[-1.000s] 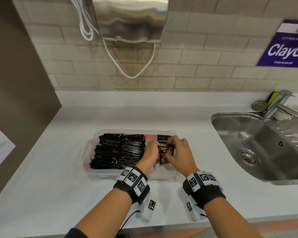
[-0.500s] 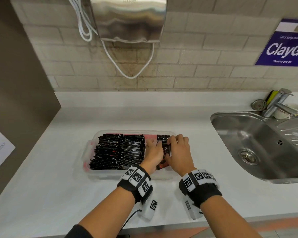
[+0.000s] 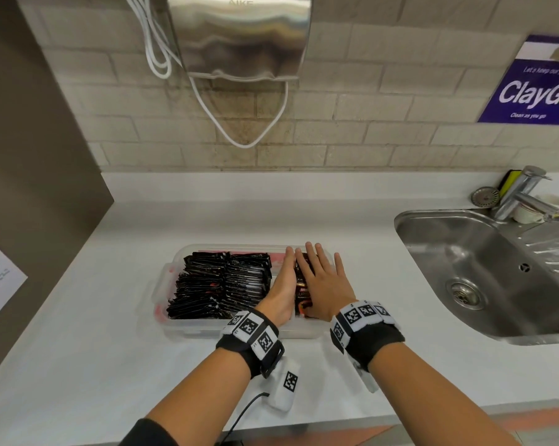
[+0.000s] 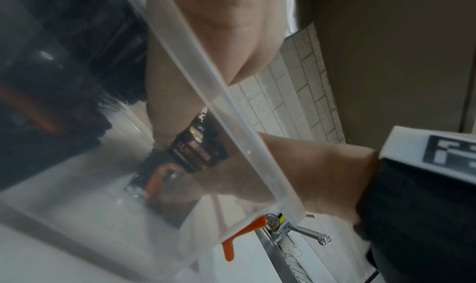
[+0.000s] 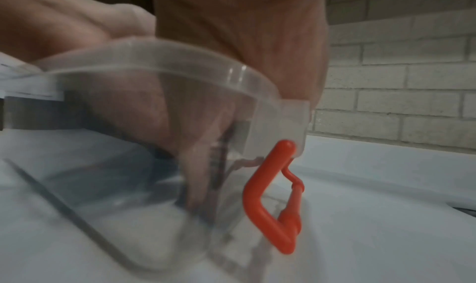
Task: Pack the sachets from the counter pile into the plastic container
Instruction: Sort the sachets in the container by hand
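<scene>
Head, room: plastic container (image 3: pixel 167 284) sits on the white counter (image 3: pixel 78 349), near its front edge; bare counter lies left, behind and right, with the sink (image 3: pixel 484 272) well apart to the right.
Head, sachets: two dark rows of sachets (image 3: pixel 220 284) fill the left and middle of the container; a third row (image 3: pixel 300 284) stands at the right end, between the hands.
Head, left hand (image 3: pixel 283 284): edge-on, fingers straight, flat against the left face of the third row.
Head, right hand (image 3: pixel 323 281): palm down, fingers straight and spread, resting on that row's right side; grips nothing.
Head, writing: purple wall sign (image 3: pixel 532 88) reads "ClayG", "Clean as you go".
Left wrist: container rim (image 4: pixel 206 96) crosses the view; sachet print too blurred to read.
Right wrist: orange latch (image 5: pixel 273 195) hangs at the container's end wall; flat fingers (image 5: pixel 165 108) show through the clear plastic.
</scene>
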Demonstrator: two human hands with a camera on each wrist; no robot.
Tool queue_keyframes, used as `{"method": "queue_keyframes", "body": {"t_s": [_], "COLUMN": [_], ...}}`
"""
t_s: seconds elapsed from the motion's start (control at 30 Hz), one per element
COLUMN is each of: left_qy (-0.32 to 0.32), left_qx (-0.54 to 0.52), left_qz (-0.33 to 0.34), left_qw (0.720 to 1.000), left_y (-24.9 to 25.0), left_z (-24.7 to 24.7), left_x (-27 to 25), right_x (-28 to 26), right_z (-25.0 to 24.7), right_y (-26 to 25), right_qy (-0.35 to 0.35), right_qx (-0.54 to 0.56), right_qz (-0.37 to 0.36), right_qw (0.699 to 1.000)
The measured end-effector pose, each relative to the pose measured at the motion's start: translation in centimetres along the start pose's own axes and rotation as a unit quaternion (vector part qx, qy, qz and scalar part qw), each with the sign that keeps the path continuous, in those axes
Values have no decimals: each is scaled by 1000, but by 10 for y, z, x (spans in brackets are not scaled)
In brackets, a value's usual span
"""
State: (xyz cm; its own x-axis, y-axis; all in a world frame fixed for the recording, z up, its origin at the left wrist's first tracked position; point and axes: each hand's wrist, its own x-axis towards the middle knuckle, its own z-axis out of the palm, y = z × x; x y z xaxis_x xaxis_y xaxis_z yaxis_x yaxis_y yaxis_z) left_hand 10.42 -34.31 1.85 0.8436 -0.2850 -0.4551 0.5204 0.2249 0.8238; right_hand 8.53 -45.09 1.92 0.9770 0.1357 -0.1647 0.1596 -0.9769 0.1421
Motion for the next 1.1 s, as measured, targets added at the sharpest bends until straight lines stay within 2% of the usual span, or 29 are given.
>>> {"method": "queue_keyframes", "body": {"t_s": [0.1, 0.2, 0.33, 0.5, 0.67, 1.1], "left_qy": [4, 10, 0, -1, 6, 17], "left_qx": [-7, -10, 35, 104, 139, 139], "left_qz": [-5, -12, 1, -14, 8, 13], "left_qw": [1000, 1000, 999, 994, 990, 990], "left_y": [0, 1, 2, 2, 3, 4], "left_z": [-3, -1, 3, 4, 8, 8], "left_x": [3, 1, -2, -7, -10, -11], "right_x": [0, 0, 1, 3, 5, 3], "right_z": [0, -1, 0, 3, 7, 6], "right_y": [-2, -3, -4, -4, -3, 1], "right_qy": [20, 8, 12, 17, 17, 38], "right_qx": [10, 16, 27, 3, 15, 87], "right_qz": [13, 19, 31, 39, 26, 9], "right_qw": [1000, 1000, 999, 999, 999, 995]}}
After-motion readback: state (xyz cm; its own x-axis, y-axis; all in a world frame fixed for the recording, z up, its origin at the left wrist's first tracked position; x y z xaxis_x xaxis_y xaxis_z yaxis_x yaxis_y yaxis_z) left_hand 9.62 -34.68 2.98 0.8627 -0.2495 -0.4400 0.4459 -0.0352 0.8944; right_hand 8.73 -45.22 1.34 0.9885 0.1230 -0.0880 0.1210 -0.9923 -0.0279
